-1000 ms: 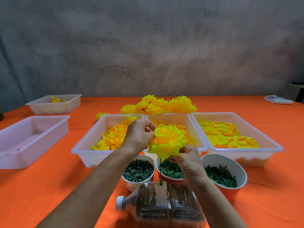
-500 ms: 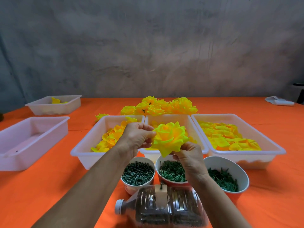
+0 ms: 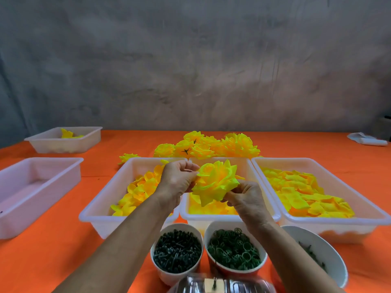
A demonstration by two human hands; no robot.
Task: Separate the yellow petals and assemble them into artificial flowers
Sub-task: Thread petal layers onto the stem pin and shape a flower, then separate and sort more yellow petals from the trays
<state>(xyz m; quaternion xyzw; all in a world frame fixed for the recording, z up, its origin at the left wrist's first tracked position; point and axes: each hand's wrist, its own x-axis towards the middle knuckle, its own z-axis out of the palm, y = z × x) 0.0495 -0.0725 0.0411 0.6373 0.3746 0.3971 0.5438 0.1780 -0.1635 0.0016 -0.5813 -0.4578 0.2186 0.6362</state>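
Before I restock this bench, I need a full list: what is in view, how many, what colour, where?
flower: 1, yellow, held above middle tray
petal trays: 3, white, centre row
side trays: 2, white, left
finished flowers: one heap, yellow, behind trays
cups: 3, green parts, near edge
bottle: 1, clear, bottom edge
tablecloth: 1, orange
white bundle: 1, far right
left hand: pinches flower
right hand: holds flower's underside
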